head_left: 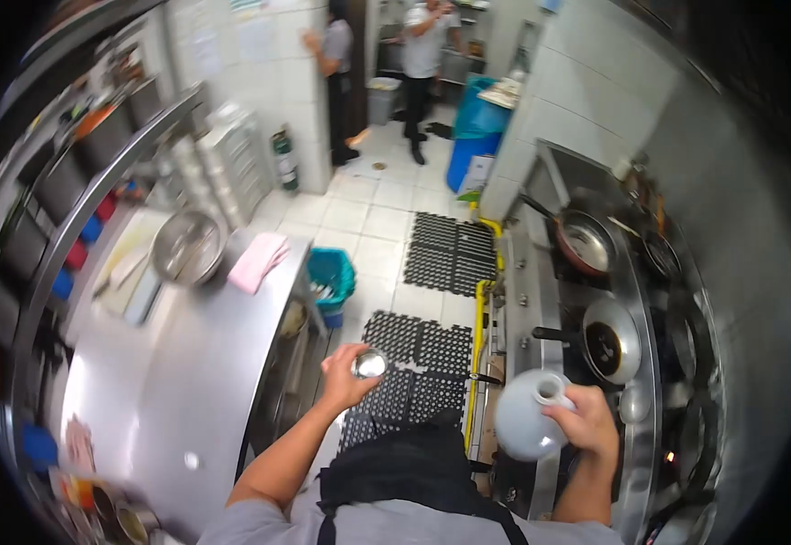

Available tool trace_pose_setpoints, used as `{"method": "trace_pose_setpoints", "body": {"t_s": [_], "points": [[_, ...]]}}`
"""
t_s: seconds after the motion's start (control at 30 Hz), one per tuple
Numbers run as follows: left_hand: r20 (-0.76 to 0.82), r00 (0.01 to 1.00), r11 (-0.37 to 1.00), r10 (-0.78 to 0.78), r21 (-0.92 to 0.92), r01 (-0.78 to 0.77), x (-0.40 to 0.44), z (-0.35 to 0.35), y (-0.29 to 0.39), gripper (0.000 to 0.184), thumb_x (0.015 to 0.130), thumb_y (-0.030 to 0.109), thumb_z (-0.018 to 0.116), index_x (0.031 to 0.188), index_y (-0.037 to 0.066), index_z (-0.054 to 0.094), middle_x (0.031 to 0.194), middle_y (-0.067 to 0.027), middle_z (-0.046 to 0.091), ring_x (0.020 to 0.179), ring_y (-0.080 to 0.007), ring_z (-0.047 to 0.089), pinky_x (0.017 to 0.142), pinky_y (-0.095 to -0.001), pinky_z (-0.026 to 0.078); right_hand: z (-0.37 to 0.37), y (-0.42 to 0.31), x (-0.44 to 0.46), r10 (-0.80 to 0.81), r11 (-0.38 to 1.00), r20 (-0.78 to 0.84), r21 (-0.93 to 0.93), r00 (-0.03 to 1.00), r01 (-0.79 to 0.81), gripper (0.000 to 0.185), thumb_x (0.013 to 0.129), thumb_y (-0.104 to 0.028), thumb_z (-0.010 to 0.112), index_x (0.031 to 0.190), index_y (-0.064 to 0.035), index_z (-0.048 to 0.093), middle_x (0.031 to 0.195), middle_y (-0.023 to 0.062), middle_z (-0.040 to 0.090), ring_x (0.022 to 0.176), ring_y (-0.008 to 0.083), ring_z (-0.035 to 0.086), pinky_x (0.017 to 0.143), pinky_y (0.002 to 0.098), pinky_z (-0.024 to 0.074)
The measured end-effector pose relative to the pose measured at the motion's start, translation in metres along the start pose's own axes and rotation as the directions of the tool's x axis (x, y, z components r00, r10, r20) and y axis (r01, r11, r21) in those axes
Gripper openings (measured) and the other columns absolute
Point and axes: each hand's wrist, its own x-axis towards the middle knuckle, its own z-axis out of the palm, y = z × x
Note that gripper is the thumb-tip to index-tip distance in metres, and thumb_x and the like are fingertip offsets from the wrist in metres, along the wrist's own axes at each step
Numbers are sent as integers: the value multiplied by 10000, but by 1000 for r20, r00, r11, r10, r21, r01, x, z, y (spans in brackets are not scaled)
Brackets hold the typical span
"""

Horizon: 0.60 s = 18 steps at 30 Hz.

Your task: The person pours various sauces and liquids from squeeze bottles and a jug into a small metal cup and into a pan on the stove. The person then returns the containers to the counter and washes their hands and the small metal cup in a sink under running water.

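My left hand (345,380) is closed around a small round metal cup (371,364), held out over the floor mats. My right hand (588,421) grips a whitish, rounded jug (524,425) near its narrow, uncapped mouth, at the stove's front edge. Whatever is inside the jug cannot be made out. Beyond it on the stove sits a light metal pan (627,320) with dark liquid in its middle. Farther back, a reddish-sided frying pan (584,265) rests on another burner.
A steel counter (168,391) runs along the left, bearing a metal bowl (188,247) and a pink cloth (259,262). Black mats (450,250) cover the aisle floor. A teal-lined bin (332,274) stands beside the counter. Two people are at the far end, near a blue barrel (472,154).
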Motion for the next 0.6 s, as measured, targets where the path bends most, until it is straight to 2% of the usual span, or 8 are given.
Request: {"method": "trace_pose_setpoints", "body": {"t_s": [0.13,0.17,0.2,0.27,0.37,0.47,0.53,0.6], "points": [[-272,934,965,-232,57,257,-134,-83,-42,681,603,273,927,1219,140,666,1221,-45,648,1217,-260,600,1040,-482,350,94,-68,67,-237,970,198,106,951,219,182,877,-121,798,977,24,750,766,40,702,738,81,598,655,296,499],[-337,900,954,-278,17,301,-160,-104,-39,686,613,270,922,1231,138,656,1229,-45,641,1216,-265,597,1043,-487,342,119,-92,79,-280,944,253,249,926,217,179,905,-97,770,1029,31,749,832,-11,696,790,70,593,692,279,502],[-380,868,937,-319,8,348,-186,-122,-38,679,628,269,918,1239,135,652,1237,-49,637,1211,-270,597,1050,-484,337,139,-115,92,-303,946,308,211,902,246,205,922,-86,746,1086,36,742,874,-13,704,813,65,597,717,268,506],[-513,776,904,-367,-1,427,-229,-152,-27,641,652,252,906,1227,111,661,1214,-74,657,1204,-281,609,1038,-447,374,195,-152,119,-406,878,312,393,859,272,166,945,-87,721,1057,35,731,796,-11,679,721,60,588,628,253,479],[-671,621,850,-407,-29,526,-281,-165,-2,645,645,233,913,1225,106,662,1207,-75,657,1177,-289,620,1042,-442,392,251,-206,156,-507,848,347,363,789,386,181,994,-152,685,907,8,685,626,-48,557,494,47,476,441,246,341],[-782,401,770,-478,-154,619,-322,-158,21,628,644,194,915,1212,90,667,1213,-85,654,1159,-296,631,1027,-417,441,312,-256,191,-647,746,323,457,691,485,273,1036,-257,666,873,-38,646,578,-36,520,455,66,459,434,251,350],[-813,302,734,-499,-211,646,-349,-148,33,624,651,157,911,1217,63,666,1216,-101,651,1146,-293,638,1007,-386,483,358,-285,192,-653,734,390,535,649,418,282,1034,-279,674,883,-42,655,577,-39,516,454,65,459,430,251,349],[-838,132,680,-529,-326,656,-365,-139,48,628,662,138,907,1234,47,664,1213,-118,648,1149,-282,634,1014,-377,490,403,-312,193,-657,726,451,594,604,347,292,1028,-308,687,902,-45,671,576,-43,513,453,61,458,423,250,348]]}}
